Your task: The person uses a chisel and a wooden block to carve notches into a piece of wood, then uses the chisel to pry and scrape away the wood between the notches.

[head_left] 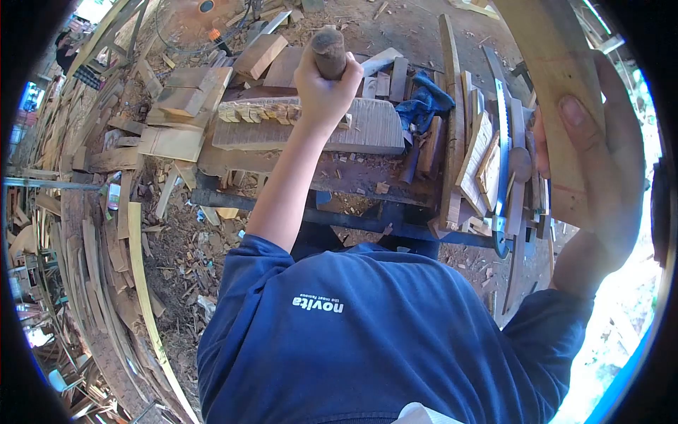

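My left hand is wrapped round a dark, rounded wooden handle above the workbench; what lies beyond the handle is hidden. Under that forearm lies a thick grooved wood block, with a row of small notched wood pieces along its back edge. Close to the camera at the right, my right hand grips a long, flat pale board, its thumb lying on the board's face.
A saw with a blue-edged blade lies among upright wood strips right of centre. Blue cloth is bunched beside the block. Board offcuts are stacked at the left, and long slats lie on the ground. Another person is at the far upper left.
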Tool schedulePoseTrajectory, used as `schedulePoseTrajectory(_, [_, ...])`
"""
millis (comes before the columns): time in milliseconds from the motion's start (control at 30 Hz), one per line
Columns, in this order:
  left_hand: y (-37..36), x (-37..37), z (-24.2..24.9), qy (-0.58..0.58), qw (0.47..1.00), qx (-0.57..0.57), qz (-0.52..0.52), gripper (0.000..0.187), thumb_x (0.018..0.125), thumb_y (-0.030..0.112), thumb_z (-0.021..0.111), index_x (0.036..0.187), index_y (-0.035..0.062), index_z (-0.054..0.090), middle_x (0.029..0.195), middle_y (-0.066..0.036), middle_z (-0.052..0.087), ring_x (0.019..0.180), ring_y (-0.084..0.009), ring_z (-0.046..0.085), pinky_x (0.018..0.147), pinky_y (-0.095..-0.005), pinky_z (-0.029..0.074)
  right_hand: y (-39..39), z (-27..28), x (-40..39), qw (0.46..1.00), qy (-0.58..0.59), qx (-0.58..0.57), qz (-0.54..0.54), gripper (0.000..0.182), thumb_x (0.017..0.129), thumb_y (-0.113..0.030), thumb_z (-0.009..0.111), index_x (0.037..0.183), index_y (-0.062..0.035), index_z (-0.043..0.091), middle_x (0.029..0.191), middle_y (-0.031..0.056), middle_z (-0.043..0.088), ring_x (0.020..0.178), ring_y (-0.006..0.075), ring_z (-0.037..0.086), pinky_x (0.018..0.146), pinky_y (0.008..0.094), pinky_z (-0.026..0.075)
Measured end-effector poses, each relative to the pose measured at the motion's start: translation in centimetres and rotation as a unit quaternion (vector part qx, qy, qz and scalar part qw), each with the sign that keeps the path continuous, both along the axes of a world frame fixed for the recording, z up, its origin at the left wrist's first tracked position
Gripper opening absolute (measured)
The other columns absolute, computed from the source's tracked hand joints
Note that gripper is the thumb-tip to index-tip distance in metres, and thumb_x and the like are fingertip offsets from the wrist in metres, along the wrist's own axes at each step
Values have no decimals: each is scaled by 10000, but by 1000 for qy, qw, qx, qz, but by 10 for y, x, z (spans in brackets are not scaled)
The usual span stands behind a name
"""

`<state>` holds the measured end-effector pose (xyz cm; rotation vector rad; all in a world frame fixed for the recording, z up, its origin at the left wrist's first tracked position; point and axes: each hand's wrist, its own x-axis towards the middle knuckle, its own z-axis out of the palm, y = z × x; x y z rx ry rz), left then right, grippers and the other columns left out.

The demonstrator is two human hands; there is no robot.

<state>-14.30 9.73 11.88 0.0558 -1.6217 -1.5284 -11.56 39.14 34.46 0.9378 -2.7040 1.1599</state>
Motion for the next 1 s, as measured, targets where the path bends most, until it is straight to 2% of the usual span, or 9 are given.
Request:
schedulePoseTrajectory(400, [3,-14,-2,49,994,-85,45,219,795,65,707,995,24,629,791,-68,660,689,-145,637,657,-298,523,3,-4,9,1000,-15,-7,19,616,1000,-397,594,1441,0,428,786,115,649,590,131,619,546,260,510])
schedulePoseTrajectory(567, [11,-19,8,22,986,-137,97,184,778,100,718,885,36,583,688,-88,653,614,-196,663,604,-323,527,6,9,-16,1000,24,-13,-5,551,997,-343,615,1409,-6,473,828,106,662,611,132,633,540,254,507])
schedulePoseTrajectory(633, [12,-17,9,28,985,-145,86,195,806,98,714,922,21,576,706,-54,630,629,-148,618,607,-300,509,44,12,-93,934,-314,-15,167,436,1017,-315,596,1340,-29,535,839,99,665,648,144,648,539,286,508])
schedulePoseTrajectory(667, [12,-17,8,32,985,-152,75,207,835,97,709,959,6,570,725,-20,607,645,-99,574,609,-278,490,22,9,-67,935,-314,-15,165,436,1017,-315,596,1340,-29,535,839,99,665,648,144,648,539,286,508])
schedulePoseTrajectory(733, [12,-19,5,28,985,-152,82,206,833,96,712,956,6,573,727,-19,609,644,-99,574,609,-278,492,-44,-8,7,999,38,-34,6,329,1025,-276,580,1259,-45,573,837,109,658,675,173,655,559,345,517])
schedulePoseTrajectory(767, [12,-20,5,24,984,-152,91,204,831,95,714,953,5,577,729,-18,610,643,-98,574,608,-279,494,-43,-17,5,999,39,-32,4,329,1025,-276,580,1259,-45,573,837,109,658,675,173,655,559,345,517])
schedulePoseTrajectory(833, [14,-20,4,42,985,-149,79,199,832,95,716,948,6,580,730,-16,615,642,-94,578,607,-275,496,-42,-27,-1,972,108,184,96,338,1023,-243,574,1293,-40,549,871,124,658,684,178,647,581,357,524])
schedulePoseTrajectory(867, [14,-19,4,58,985,-148,68,194,833,94,718,942,6,584,730,-14,620,640,-90,582,605,-272,499,-48,-22,0,959,21,269,85,468,1008,-201,585,1429,-41,460,925,156,662,676,196,648,592,331,522])
schedulePoseTrajectory(1000, [10,-21,-3,36,990,-128,49,197,836,96,726,948,6,592,734,-13,638,641,-89,600,605,-268,510,-45,-15,3,980,22,189,64,477,1008,-187,584,1432,-35,428,926,180,643,667,221,643,572,335,504])
